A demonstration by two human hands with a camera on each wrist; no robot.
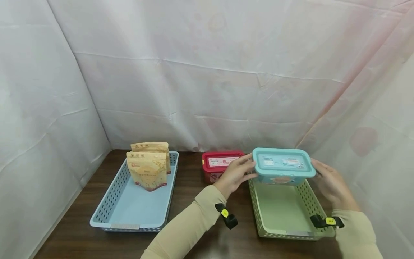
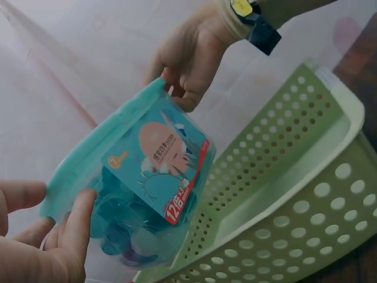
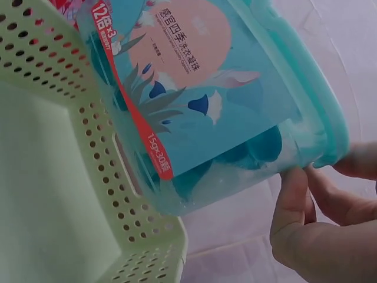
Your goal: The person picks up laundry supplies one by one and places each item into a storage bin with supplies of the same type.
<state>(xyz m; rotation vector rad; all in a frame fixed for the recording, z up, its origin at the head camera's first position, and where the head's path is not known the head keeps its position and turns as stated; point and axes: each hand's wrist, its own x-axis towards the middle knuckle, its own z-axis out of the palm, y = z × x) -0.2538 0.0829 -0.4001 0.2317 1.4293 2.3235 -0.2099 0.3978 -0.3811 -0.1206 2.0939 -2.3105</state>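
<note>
A turquoise-lidded box is held between both hands above the back end of the green basket. The left hand grips its left end, and the right hand grips its right end. Through the clear wall of the box, teal pods show in the left wrist view. The right wrist view has the right hand's fingers at the end of the box, just under the lid rim, with the green basket below and beside it.
A red-lidded box stands on the dark wooden table, behind the left hand. At the left lies a blue basket with two tan pouches upright in its back part. White cloth hangs behind and at both sides.
</note>
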